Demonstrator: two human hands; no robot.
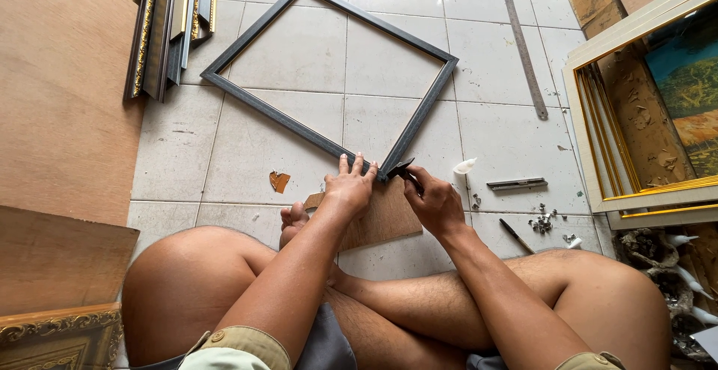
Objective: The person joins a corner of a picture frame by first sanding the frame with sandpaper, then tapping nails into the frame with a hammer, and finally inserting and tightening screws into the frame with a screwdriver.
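White tile floor (pixel 493 63) | one grey frame (pixel 329 71) | left hand (pixel 348 187) fingers flat on corner | right hand (pixel 434 202) fingers pinching one tool (pixel 400 168)

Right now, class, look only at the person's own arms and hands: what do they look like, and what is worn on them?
Both forearms are bare, and the left hand and right hand wear no gloves. No watch or ring shows. At the bottom edge, short khaki sleeves with stitched hems cover the upper arms; the left one carries a small button.

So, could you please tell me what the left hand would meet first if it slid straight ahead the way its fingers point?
Probably the dark grey rectangular picture frame: the left hand already touches its near corner. Beyond lies bare white tile floor inside the frame, then its far rail.
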